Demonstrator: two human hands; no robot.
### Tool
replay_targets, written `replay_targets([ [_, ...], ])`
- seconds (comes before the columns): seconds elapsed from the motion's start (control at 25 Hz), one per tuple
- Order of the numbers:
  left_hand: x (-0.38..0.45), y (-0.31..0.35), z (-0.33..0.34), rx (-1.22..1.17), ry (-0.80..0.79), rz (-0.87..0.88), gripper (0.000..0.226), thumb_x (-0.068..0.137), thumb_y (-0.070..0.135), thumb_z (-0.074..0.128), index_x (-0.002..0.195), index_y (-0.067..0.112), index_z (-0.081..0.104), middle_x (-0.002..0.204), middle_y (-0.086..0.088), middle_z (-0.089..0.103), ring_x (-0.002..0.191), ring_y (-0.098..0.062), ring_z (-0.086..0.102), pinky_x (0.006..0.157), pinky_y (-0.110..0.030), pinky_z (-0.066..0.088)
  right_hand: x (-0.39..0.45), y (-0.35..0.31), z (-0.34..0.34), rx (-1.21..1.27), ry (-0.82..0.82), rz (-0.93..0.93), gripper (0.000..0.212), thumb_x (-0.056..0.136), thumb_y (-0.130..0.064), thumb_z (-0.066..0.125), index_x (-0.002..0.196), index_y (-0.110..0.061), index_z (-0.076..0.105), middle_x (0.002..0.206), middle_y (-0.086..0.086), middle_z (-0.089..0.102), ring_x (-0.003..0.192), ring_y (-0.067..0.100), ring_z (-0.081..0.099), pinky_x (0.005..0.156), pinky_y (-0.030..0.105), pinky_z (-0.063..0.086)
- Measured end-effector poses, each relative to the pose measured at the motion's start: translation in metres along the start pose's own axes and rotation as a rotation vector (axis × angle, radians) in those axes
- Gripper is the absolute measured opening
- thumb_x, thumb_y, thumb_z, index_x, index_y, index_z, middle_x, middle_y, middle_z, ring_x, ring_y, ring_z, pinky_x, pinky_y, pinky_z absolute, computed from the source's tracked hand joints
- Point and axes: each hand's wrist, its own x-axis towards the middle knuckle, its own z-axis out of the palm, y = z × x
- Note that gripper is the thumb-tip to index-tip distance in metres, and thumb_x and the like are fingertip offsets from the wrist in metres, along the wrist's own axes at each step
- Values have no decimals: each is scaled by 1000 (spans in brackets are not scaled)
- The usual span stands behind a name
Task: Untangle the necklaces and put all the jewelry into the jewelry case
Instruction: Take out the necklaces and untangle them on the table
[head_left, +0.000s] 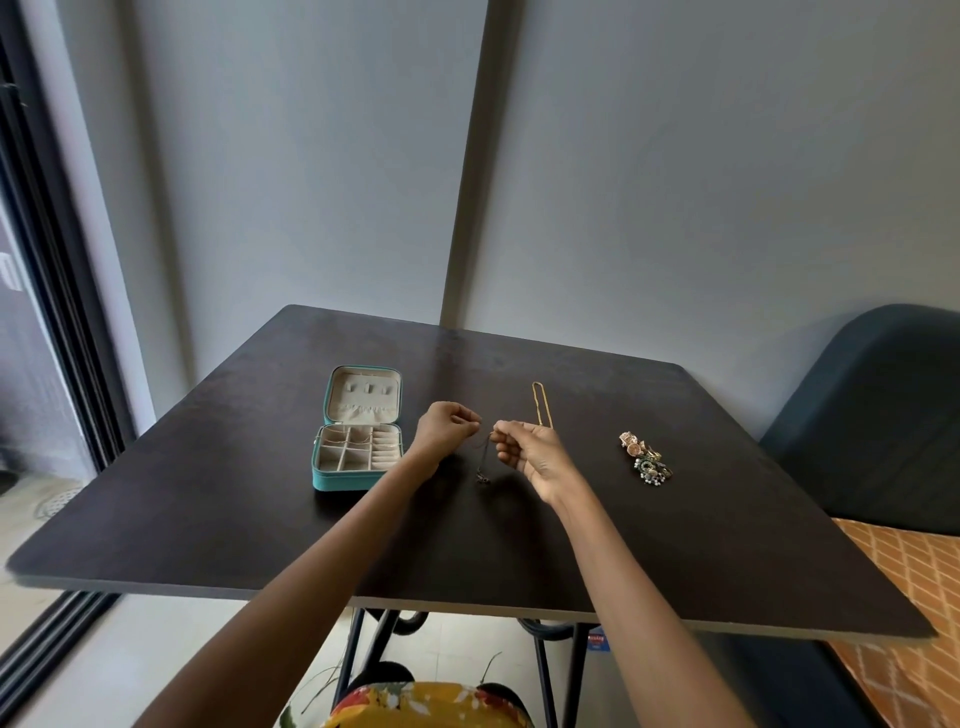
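Both hands are raised over the middle of the dark table. The left hand has its fingers curled in, thumb and forefinger pinched together on one end of a thin dark necklace. The right hand is likewise curled, fingertips pinching the same chain close by; the two hands sit near one another but apart. The dark necklace hangs down between them in a narrow loop, its lower end with a small pendant (detail too fine to read) reaching the table surface or just above it; which one cannot be told.

The jewelry case, teal outside with a pale lining, lies open on the table left of the hands. Its lid stands upright at the back, showing three small tabs and a gathered pocket. The tray is divided into square compartments on the left and a ridged ring section on the right. A fine chain lies across the upper compartments; the other cells appear to hold nothing that can be made out.

A gold necklace lies straight on the table just behind the right hand, partly hidden by it. A small heap of earrings and rings sits further right, well apart from the case.

A dark blue chair stands beyond the table's right edge.
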Motion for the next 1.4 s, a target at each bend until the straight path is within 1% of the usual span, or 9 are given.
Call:
replay_targets([
  [0.12, -1, -3, 1, 143, 20, 60, 15, 84, 14, 68, 96, 7, 73, 89, -4, 69, 83, -10, 60, 75, -18, 41, 6, 3, 1, 23, 19, 33, 9, 89, -8, 61, 80, -8, 63, 71, 4, 65, 55, 5, 58, 53, 16, 50],
  [0.28, -3, -10, 0, 150, 11, 81, 15, 82, 19, 71, 94, 10, 74, 93, -6, 73, 88, -12, 63, 84, -23, 48, 9, 8, 3, 26, 22, 51, 9, 89, -9, 60, 81, -8, 63, 66, 0, 66, 56, 6, 58, 54, 16, 50],
  [0.4, 2, -11, 1, 229, 8, 101, 8, 78, 29, 73, 83, 23, 75, 86, 3, 72, 93, -16, 64, 95, -38, 46, 9, 11, 3, 14, 11, 40, 9, 89, -9, 60, 81, -8, 63, 68, 1, 64, 62, 8, 58, 56, 16, 50],
  [0.6, -1, -3, 1, 362, 40, 107, 19, 80, 41, 69, 84, 23, 74, 89, 7, 70, 92, -10, 56, 88, -36, 26, 9, 12, 1, 27, -18, 5, 4, 89, -8, 62, 85, -9, 63, 65, -4, 66, 62, 6, 60, 58, 16, 50],
  [0.84, 5, -13, -1, 250, -48, 64, 12, 79, 39, 71, 74, 28, 72, 80, 11, 70, 93, -11, 60, 98, -39, 26, 8, 13, -4, 60, -7, -10, 19, 82, 2, 66, 89, -12, 55, 79, 3, 59, 61, 7, 57, 56, 16, 51],
  [1.0, 11, -18, -2, 46, -132, 8, 10, 64, 43, 74, 59, 35, 72, 68, 16, 69, 94, -17, 62, 110, -57, 26, 8, 13, 1, 32, 2, -15, 28, 84, 3, 63, 91, -15, 42, 80, 3, 53, 64, 9, 52, 53, 16, 47],
  [1.12, 12, -12, 2, 61, -151, -45, 18, 79, 32, 70, 62, 26, 68, 71, 11, 64, 100, -20, 59, 112, -55, 22, 7, 13, -1, 13, -22, -15, 28, 86, 3, 59, 95, -14, 38, 79, 3, 50, 66, 10, 50, 53, 16, 46],
  [1.24, 14, -11, 0, 64, -83, -46, 17, 83, 31, 68, 67, 25, 66, 78, 9, 63, 104, -21, 59, 112, -49, 24, 6, 14, -5, 38, -33, -2, 28, 87, 3, 58, 96, -13, 38, 78, 4, 51, 66, 10, 51, 51, 15, 46],
  [1.4, 5, -7, -2, 219, -33, 100, 15, 83, 37, 67, 83, 24, 74, 85, 10, 71, 94, -13, 60, 97, -38, 25, 6, 14, -9, 56, -24, 4, 29, 88, 2, 59, 91, -17, 37, 79, 4, 52, 66, 10, 52, 51, 15, 47],
])
